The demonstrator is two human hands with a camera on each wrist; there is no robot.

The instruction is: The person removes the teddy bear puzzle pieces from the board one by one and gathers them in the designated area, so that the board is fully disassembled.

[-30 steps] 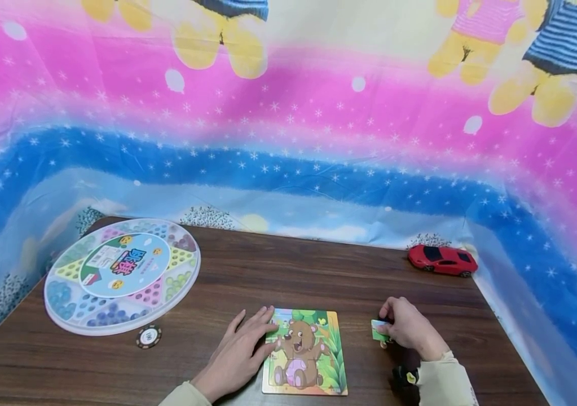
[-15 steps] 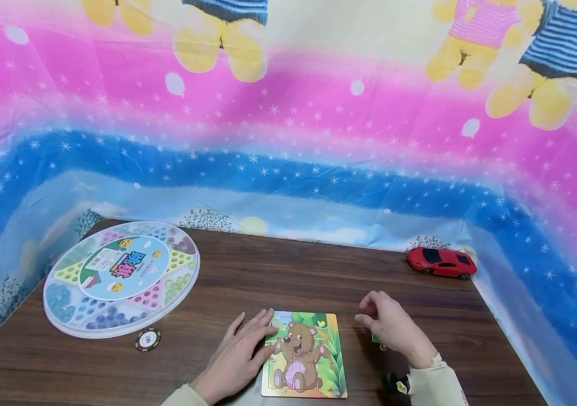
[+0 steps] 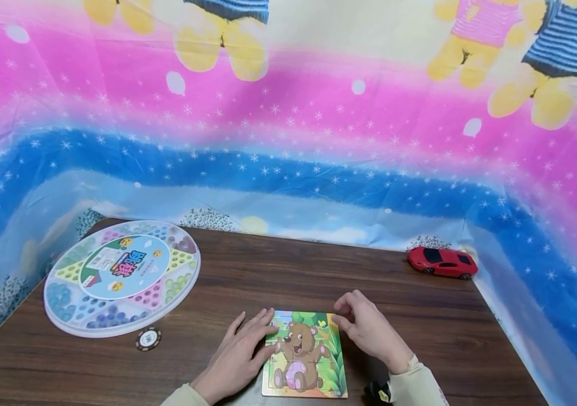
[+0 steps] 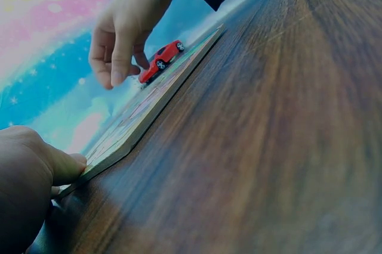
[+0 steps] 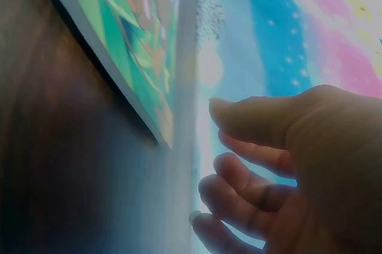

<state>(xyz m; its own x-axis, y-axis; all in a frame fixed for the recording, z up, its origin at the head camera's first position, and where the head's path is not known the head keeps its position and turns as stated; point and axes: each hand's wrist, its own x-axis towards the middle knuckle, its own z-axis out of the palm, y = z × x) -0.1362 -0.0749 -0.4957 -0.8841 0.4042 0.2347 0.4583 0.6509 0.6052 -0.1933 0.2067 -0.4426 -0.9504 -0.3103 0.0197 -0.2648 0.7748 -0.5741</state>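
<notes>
Brown bear puzzle [image 3: 305,361]: my left hand [image 3: 239,354] straight-fingered on edge; right hand [image 3: 371,329] has reached corner, tips apart, empty; both tend it.

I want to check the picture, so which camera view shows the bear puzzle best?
The head view: it shows the bear puzzle from above, nearly whole. The left wrist view shows it almost edge-on; the right wrist view shows only a blurred corner section.

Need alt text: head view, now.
A person's left hand touches the left edge of a bear puzzle on a wooden table; the right hand is near its upper right corner. A round game board and poker chip lie left, a red toy car back right.
</notes>
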